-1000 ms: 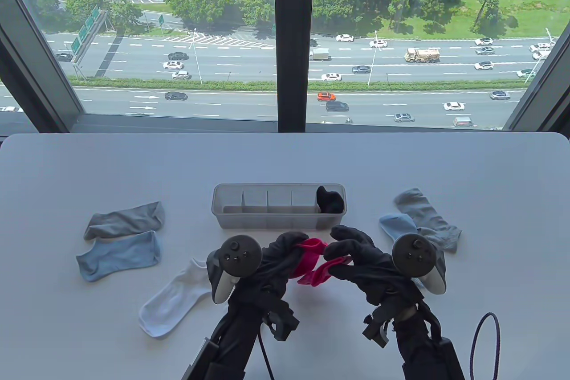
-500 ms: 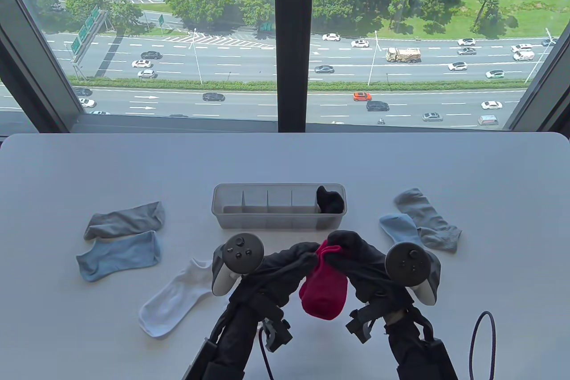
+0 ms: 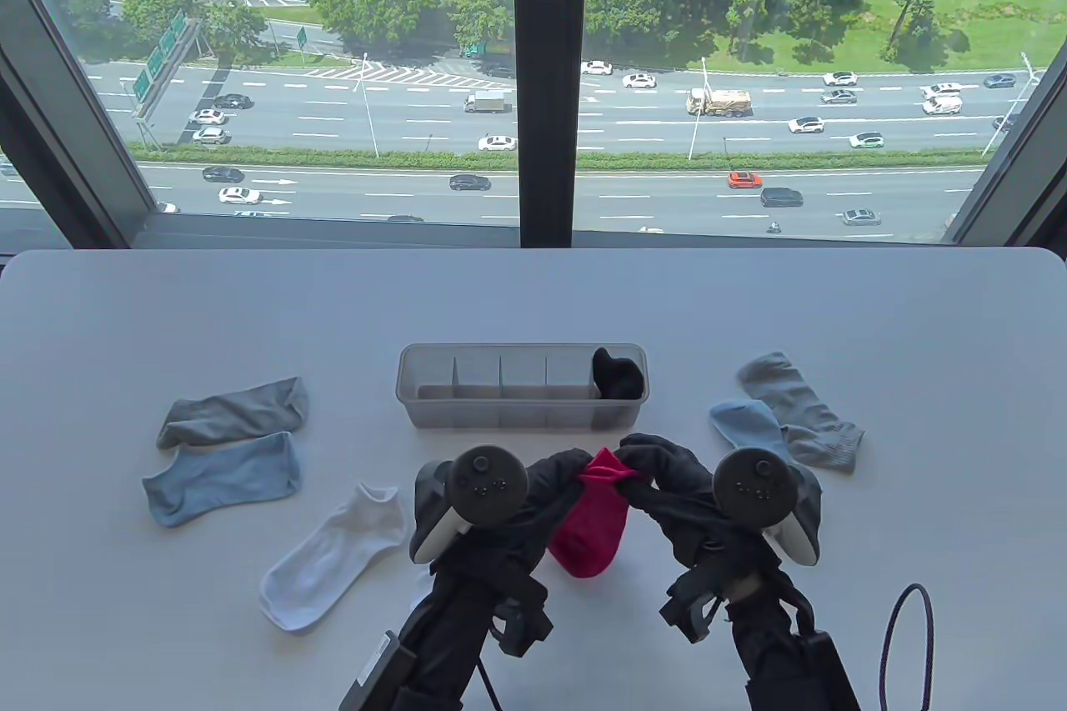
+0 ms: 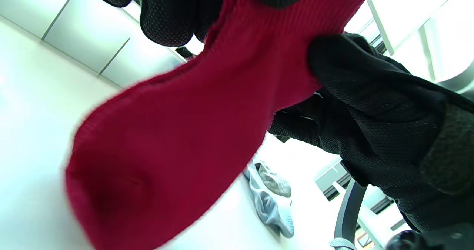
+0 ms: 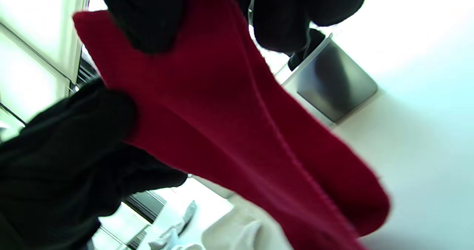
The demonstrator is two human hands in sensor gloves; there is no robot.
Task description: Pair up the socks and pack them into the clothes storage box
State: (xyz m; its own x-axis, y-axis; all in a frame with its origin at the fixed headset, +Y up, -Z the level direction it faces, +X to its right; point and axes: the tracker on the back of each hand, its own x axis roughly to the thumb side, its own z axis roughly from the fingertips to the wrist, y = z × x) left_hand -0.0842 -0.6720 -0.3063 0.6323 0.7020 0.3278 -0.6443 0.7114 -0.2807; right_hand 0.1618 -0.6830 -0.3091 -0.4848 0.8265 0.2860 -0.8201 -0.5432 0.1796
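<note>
Red socks (image 3: 589, 530) hang in front of the storage box (image 3: 467, 409), held up by their cuff. My left hand (image 3: 563, 471) pinches the cuff's left side and my right hand (image 3: 652, 461) pinches its right side. Close up, the red socks (image 4: 177, 131) fill the left wrist view, and the red socks (image 5: 237, 131) dangle toe-down in the right wrist view. The box's right end compartment holds black socks (image 3: 617, 376); its other compartments show nothing inside. Loose on the table: a white sock (image 3: 329, 557), a grey sock (image 3: 233, 411), a light blue sock (image 3: 221, 478).
A grey sock (image 3: 800, 407) and a light blue sock (image 3: 746, 423) overlap at the right of the white table (image 3: 533, 294). A dark cable loop (image 3: 904, 644) lies at the front right edge. A window stands behind the table.
One second ago the red socks were bunched between my hands; now they hang straight down from the cuff. Both hands have drawn closer together and shifted slightly toward the box.
</note>
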